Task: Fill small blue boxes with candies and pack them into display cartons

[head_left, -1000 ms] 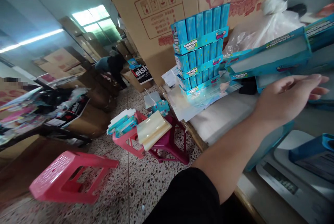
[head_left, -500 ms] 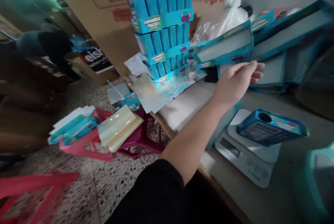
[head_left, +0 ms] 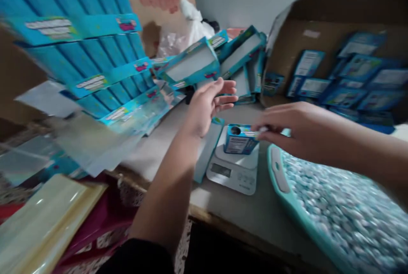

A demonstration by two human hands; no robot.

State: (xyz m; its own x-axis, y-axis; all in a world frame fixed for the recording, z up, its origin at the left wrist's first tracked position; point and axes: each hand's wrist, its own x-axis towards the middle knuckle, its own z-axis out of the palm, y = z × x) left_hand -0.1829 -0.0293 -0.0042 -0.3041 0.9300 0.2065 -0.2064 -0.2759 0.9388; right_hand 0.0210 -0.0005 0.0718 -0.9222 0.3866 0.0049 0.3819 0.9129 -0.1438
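My left hand (head_left: 212, 104) hovers over the table with its fingers spread and nothing in them, in front of empty blue display trays (head_left: 191, 67). A small blue carton (head_left: 239, 143) with a round dark hole in its top stands on a white kitchen scale (head_left: 237, 172). Just right of the carton's top is my right hand (head_left: 287, 123), its fingers pinched on a small whitish piece (head_left: 263, 129) too blurred to name. Below my right forearm sits a turquoise tub (head_left: 280, 193) full of small wrapped candies (head_left: 338, 210).
Stacked trays of upright blue cartons (head_left: 92, 65) rise at the left, beside clear plastic sheets (head_left: 92, 142). A large cardboard box (head_left: 306, 31) at the right holds many blue cartons. A tied white bag (head_left: 197, 27) stands behind. The table edge (head_left: 223, 221) runs in front.
The view has swung right, bringing the candy tub and the cardboard box into sight. My right hand has come in beside the carton on the scale. My left hand's fingers have spread.
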